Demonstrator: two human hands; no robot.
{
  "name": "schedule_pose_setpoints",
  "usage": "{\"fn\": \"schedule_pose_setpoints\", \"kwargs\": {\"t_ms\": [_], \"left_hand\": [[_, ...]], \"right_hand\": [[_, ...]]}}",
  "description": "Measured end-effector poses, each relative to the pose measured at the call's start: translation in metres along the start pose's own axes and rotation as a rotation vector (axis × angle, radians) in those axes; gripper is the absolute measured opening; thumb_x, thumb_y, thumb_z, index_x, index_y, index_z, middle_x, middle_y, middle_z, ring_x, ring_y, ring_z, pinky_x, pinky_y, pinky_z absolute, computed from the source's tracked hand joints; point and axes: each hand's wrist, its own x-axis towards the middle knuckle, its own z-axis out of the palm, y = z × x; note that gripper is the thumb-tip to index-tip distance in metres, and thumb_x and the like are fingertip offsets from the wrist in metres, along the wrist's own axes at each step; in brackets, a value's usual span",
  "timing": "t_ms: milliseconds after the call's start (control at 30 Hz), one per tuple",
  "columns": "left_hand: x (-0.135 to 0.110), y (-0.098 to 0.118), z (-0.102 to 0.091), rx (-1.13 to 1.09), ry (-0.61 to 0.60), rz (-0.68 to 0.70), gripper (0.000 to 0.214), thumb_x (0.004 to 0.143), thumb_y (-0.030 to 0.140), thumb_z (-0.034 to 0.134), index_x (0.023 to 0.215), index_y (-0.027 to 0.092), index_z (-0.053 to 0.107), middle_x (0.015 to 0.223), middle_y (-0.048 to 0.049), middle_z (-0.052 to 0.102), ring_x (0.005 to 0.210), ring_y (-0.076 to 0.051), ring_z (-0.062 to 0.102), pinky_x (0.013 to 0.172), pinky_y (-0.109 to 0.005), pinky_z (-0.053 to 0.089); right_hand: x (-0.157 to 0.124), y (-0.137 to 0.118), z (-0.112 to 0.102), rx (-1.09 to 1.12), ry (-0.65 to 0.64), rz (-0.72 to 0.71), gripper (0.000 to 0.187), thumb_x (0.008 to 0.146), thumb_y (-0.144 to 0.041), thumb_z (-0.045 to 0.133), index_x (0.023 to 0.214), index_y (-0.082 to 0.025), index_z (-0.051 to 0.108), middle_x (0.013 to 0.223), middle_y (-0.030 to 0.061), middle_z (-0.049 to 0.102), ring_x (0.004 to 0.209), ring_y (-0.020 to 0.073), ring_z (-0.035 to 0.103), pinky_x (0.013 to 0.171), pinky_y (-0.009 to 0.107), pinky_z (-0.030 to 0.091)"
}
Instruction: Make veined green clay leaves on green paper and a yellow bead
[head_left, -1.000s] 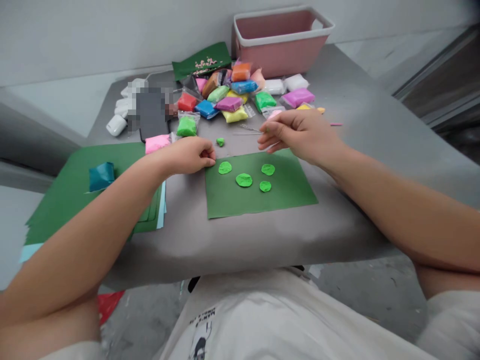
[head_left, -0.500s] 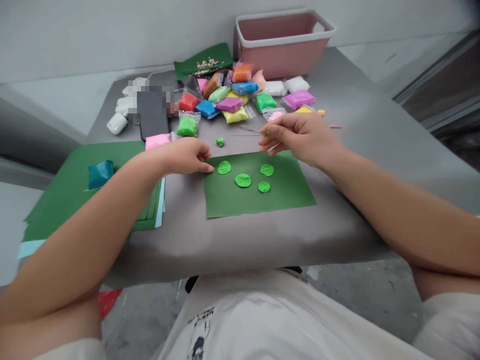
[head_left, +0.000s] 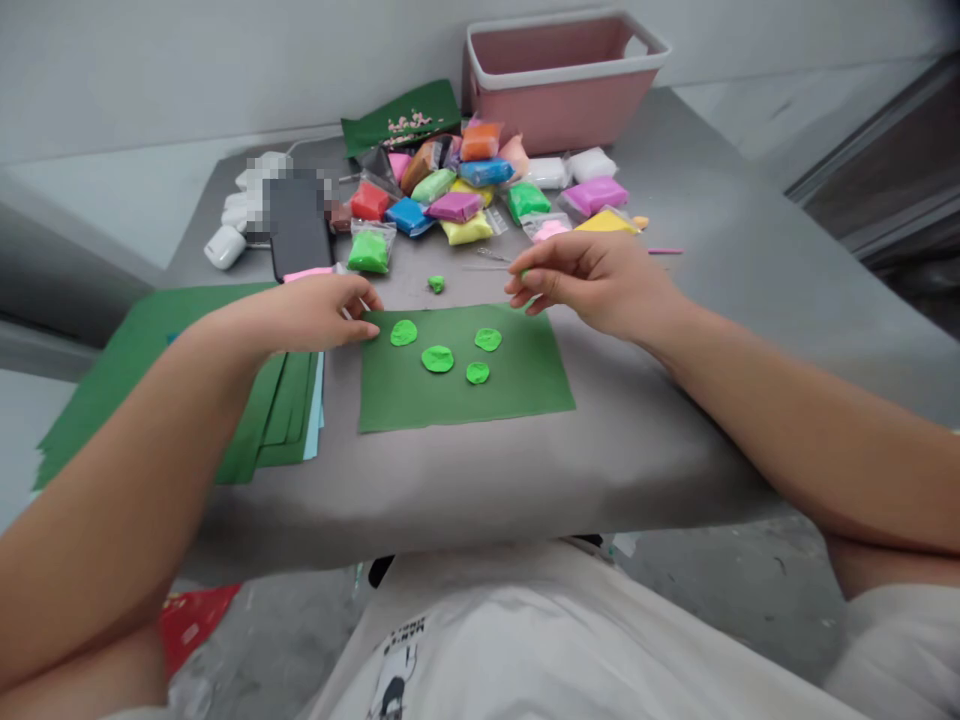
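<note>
The right hand pinches clay between fingertips; the left hand, fingers apart, has the sheet under its thumb.

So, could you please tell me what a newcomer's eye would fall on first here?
Probably the four bright green discs lying on the dark green sheet, with the left hand at its left edge. Beyond the sheet, the heap of colourful packets stands out, and behind its right side, the pink basket.
</note>
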Motion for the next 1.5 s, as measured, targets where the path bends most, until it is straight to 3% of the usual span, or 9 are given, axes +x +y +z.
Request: {"fn": "schedule_pose_setpoints", "kwargs": {"t_ms": [100,233,433,533,600,733,1000,1200,1500], "left_hand": [[-0.01,0.01,0.007,0.096,0.06,-0.108,0.035,0.09,0.026,0.06,0.121,0.024,0.074,0.117,-0.0123,0.076,0.105,-0.036,0.071,0.094,-0.047,0.054],[-0.022,0.03,0.024,0.033,0.395,0.062,0.025,0.099,0.019,0.054,0.115,0.019,0.073,0.118,-0.0128,0.07,0.125,-0.037,0.062,0.118,-0.052,0.044],[-0.019,0.061,0.058,-0.294,0.517,0.304,0.02,0.101,0.021,0.055,0.108,0.022,0.074,0.11,-0.008,0.078,0.104,-0.026,0.072,0.092,-0.04,0.055],[-0.015,0.071,0.069,-0.572,0.507,0.36,0.017,0.101,0.022,0.058,0.108,0.021,0.074,0.105,-0.006,0.08,0.096,-0.022,0.074,0.082,-0.036,0.056],[-0.016,0.074,0.073,-0.728,0.506,0.366,0.013,0.1,0.022,0.062,0.105,0.021,0.073,0.102,-0.0047,0.081,0.096,-0.02,0.076,0.083,-0.034,0.057],[-0.025,0.077,0.075,-0.922,0.462,0.326,0.007,0.099,0.025,0.067,0.103,0.022,0.072,0.099,-0.0037,0.081,0.098,-0.02,0.078,0.082,-0.033,0.059],[-0.036,0.088,0.073,-1.203,0.245,0.271,0.026,0.095,0.036,0.081,0.114,0.022,0.072,0.11,-0.0054,0.084,0.106,-0.023,0.079,0.084,-0.032,0.062],[-0.039,0.094,0.074,-1.259,0.158,0.243,0.037,0.092,0.044,0.087,0.118,0.022,0.074,0.107,-0.0051,0.084,0.107,-0.022,0.08,0.084,-0.029,0.062],[-0.042,0.093,0.078,-1.135,0.305,0.332,0.024,0.099,0.042,0.077,0.115,0.025,0.073,0.11,-0.006,0.083,0.114,-0.026,0.08,0.09,-0.036,0.066]], "right_hand": [[0.001,0.005,-0.003,-0.013,-0.058,0.003,0.019,0.089,-0.039,0.092,0.085,-0.022,0.083,0.076,0.0029,0.079,0.063,0.0145,0.074,0.058,0.028,0.065],[0.002,0.01,-0.004,0.0,-0.032,-0.025,0.027,0.072,-0.024,0.103,0.092,-0.024,0.084,0.085,0.0014,0.082,0.076,0.0172,0.08,0.069,0.029,0.071],[0.0,0.011,0.004,0.041,-0.019,-0.013,0.024,0.082,-0.038,0.097,0.085,-0.02,0.082,0.077,0.0029,0.08,0.066,0.0157,0.077,0.062,0.029,0.07],[-0.003,0.009,0.01,0.018,0.019,-0.066,0.028,0.077,-0.034,0.101,0.092,-0.022,0.082,0.085,0.0022,0.082,0.078,0.0182,0.081,0.067,0.029,0.072],[-0.005,0.007,0.015,0.022,0.026,-0.075,0.027,0.083,-0.041,0.097,0.096,-0.023,0.082,0.091,0.0036,0.083,0.084,0.0195,0.082,0.069,0.03,0.072],[-0.013,0.005,0.026,-0.051,-0.004,-0.107,0.031,0.095,-0.052,0.085,0.088,-0.022,0.08,0.078,0.0028,0.079,0.065,0.0146,0.075,0.055,0.025,0.065],[-0.026,0.004,0.044,-0.397,0.12,-0.642,0.005,0.099,-0.023,0.078,0.102,-0.024,0.081,0.105,0.0064,0.077,0.092,0.0174,0.075,0.061,0.024,0.063],[-0.027,0.004,0.042,-0.538,0.095,-0.785,0.01,0.106,-0.023,0.065,0.105,-0.025,0.075,0.108,0.0076,0.075,0.096,0.0203,0.074,0.079,0.035,0.066],[-0.034,-0.008,0.045,-0.444,0.149,-0.586,0.007,0.099,-0.032,0.079,0.099,-0.036,0.085,0.106,0.0053,0.079,0.091,0.0232,0.075,0.086,0.043,0.068]]}}
